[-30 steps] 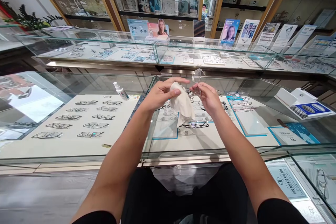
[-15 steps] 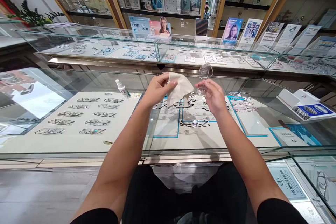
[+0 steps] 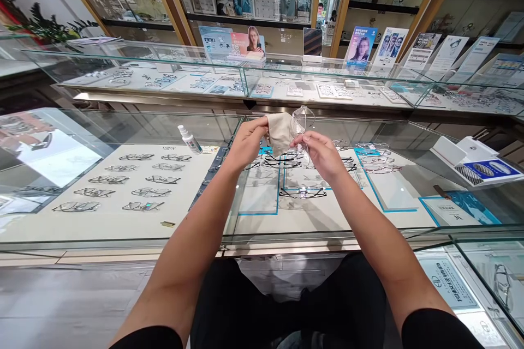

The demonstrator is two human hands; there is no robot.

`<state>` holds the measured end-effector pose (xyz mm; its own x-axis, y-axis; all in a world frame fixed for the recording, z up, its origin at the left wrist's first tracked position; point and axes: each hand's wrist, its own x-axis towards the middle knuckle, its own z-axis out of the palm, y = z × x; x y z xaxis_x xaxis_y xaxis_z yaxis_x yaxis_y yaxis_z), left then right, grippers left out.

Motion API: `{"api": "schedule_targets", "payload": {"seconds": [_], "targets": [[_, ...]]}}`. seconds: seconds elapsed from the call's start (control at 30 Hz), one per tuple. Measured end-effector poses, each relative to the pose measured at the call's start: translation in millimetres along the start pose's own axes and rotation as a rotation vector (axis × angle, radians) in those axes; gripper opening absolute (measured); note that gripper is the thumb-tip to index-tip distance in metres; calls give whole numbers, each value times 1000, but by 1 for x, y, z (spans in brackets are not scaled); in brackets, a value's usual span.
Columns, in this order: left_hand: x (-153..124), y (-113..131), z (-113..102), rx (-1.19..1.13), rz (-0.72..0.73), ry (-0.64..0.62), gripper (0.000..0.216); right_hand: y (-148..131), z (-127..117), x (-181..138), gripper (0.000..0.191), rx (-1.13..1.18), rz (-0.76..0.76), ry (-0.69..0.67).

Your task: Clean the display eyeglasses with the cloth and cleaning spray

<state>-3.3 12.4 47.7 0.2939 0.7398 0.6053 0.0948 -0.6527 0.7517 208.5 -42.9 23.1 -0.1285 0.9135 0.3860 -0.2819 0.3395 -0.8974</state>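
My left hand (image 3: 246, 142) is closed on a pale cleaning cloth (image 3: 280, 132), held up above the glass counter. My right hand (image 3: 321, 154) pinches a pair of clear-framed glasses (image 3: 302, 120) right beside it. One lens of the glasses touches the cloth's right edge. Both hands hover over the middle of the display case (image 3: 245, 237), above rows of spectacle frames laid out under the glass.
A small white spray bottle (image 3: 189, 139) lies on the glass to the left of my hands. A white and blue box (image 3: 475, 162) sits at the right. A second glass case (image 3: 245, 79) with leaflets and photo stands runs behind.
The cloth, hanging loose a second ago, has been gathered up in my left hand. The glasses have moved left until one lens meets the cloth.
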Motion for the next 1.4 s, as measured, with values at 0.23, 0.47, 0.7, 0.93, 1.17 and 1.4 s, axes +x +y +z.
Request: {"api": "schedule_targets", "payload": {"seconds": [0.23,0.47,0.7,0.93,1.17,1.4], "targets": [[-1,-8,-3,-33,-13,-67,31,-1,0,0,24,-7,-3,-13],[-3,1,-5,70,16,-143,27,-3,1,-1,25,-8,-13,-21],[-4,-3,-7,85,31,-200,44,-3,1,0,27,-14,2,-5],[-6,-1,-7,101,-9,-232,59,-2,2,-1,24,8,0,-22],[-5,-1,4,58,115,2,33,3,1,0,26,-40,2,-27],[-6,-3,11,251,178,133,49,6,0,-2,21,-39,-14,-46]]}}
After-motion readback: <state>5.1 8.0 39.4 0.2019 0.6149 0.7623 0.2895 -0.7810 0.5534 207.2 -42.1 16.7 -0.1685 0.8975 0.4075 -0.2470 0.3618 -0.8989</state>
